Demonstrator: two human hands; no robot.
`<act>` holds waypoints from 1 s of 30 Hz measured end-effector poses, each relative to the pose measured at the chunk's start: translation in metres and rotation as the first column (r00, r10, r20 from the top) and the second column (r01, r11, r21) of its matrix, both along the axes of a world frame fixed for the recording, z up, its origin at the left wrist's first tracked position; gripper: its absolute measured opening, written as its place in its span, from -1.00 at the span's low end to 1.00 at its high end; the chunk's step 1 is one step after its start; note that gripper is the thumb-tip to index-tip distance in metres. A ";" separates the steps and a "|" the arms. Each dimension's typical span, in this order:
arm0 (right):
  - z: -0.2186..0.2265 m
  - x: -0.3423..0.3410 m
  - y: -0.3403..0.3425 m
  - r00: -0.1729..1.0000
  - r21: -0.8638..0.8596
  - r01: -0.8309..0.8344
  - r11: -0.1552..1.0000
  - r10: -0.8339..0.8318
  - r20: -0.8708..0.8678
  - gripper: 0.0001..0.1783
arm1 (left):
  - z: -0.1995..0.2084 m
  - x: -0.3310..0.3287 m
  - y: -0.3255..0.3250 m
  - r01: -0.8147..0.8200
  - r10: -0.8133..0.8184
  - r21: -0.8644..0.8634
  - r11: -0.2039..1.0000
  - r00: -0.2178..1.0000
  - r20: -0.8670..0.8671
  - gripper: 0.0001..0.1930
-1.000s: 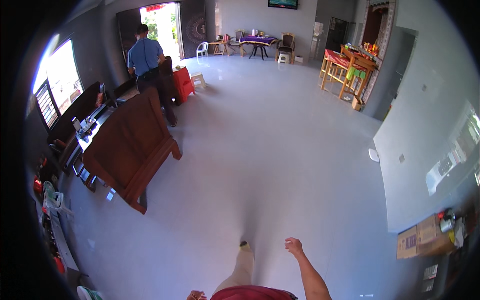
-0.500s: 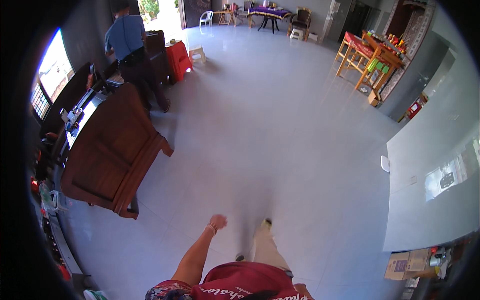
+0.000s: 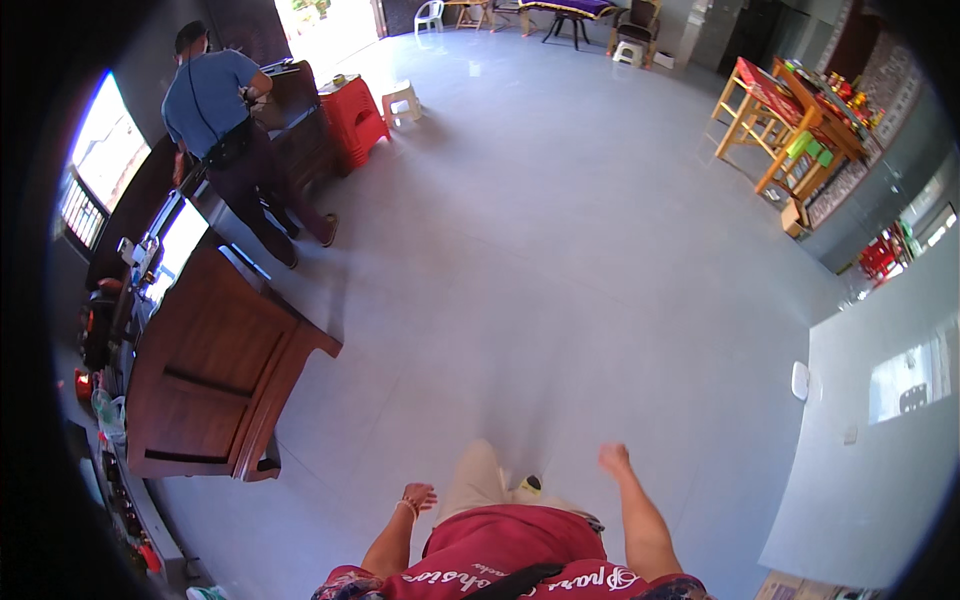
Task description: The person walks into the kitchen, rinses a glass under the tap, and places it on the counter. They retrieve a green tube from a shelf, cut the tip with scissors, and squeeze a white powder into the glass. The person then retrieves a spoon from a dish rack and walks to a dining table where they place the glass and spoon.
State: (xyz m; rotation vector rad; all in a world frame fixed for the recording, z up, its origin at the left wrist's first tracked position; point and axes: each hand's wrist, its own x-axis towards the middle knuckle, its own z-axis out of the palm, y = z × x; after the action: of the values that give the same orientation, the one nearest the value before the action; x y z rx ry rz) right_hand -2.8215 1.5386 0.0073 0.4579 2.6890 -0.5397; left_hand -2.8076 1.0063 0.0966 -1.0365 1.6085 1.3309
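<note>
Brown seat [image 3: 215, 345] stands left in the frame; steps should pass clear. Left hand [image 3: 421, 496] is empty, grip apart; right hand [image 3: 615, 459] is blurred, grip I cannot tell.

smooth, glossy floor [image 3: 560, 290] and dark wooden bench [image 3: 215, 365]
bench with a low sheen; plastic-looking red stool [image 3: 358, 125] and white stool [image 3: 402, 98]; maroon garment [image 3: 510, 535] of matt cloth.

Free floor [image 3: 560, 300] beyond right hand [image 3: 614, 459], wooden bench [image 3: 205, 370] an obstacle leftward
</note>
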 end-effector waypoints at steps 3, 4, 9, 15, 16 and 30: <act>0.089 -0.209 -0.027 0.932 -0.506 0.339 0.793 -0.356 0.068 -0.78 | -0.010 -0.034 -0.028 -0.121 0.134 -0.080 0.989 0.972 0.192 -0.74; 0.103 -0.255 -0.030 0.934 -0.558 0.313 0.768 -0.356 0.034 -0.78 | -0.006 -0.051 -0.030 -0.131 0.144 -0.073 0.989 0.968 0.205 -0.72; 0.114 -0.401 -0.064 0.965 -0.707 0.195 0.679 -0.262 0.013 -0.78 | -0.070 -0.183 -0.068 0.442 -0.441 0.005 0.897 0.897 -0.033 -0.70; 0.078 -0.425 -0.056 0.896 -0.509 0.433 0.743 -0.292 0.336 -0.84 | -0.076 -0.524 -0.045 0.636 -0.735 -0.373 0.675 0.626 -0.263 -0.81; 0.082 -0.426 -0.046 0.961 -0.316 0.182 0.931 -0.100 0.260 -0.76 | -0.044 -0.599 -0.015 0.439 -0.479 -0.197 0.877 0.835 -0.271 -0.79; 0.057 -0.873 0.050 0.783 -0.332 0.550 0.767 -0.335 0.523 -0.85 | 0.030 -1.023 0.105 0.084 -0.082 0.012 0.996 0.992 -0.099 -0.71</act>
State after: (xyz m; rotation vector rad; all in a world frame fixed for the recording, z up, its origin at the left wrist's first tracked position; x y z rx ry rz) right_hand -3.6946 1.5886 0.0640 0.9696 1.9088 -1.0547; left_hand -3.8311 1.1115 0.1266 -0.8965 1.6922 1.3555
